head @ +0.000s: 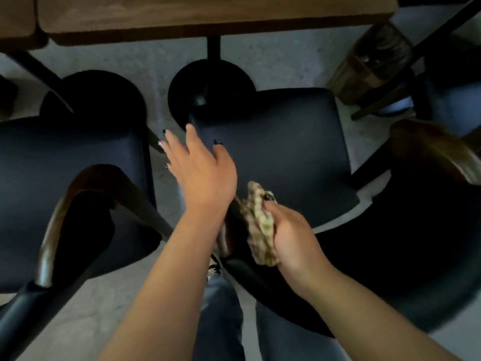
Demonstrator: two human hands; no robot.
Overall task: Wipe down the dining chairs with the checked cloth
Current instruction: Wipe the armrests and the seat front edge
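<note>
Mid-task: your right hand [291, 238] grips the checked cloth [260, 225] against the right chair [273, 152]'s backrest; left hand [200, 165] open, hovering; left chair [65, 165] seemingly unwiped.

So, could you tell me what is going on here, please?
A person stands over two dark dining chairs at a wooden table. Their right hand grips a bunched checked cloth against the backrest of the right chair. The left hand hovers open above that seat's left edge. The left chair is untouched.
</note>
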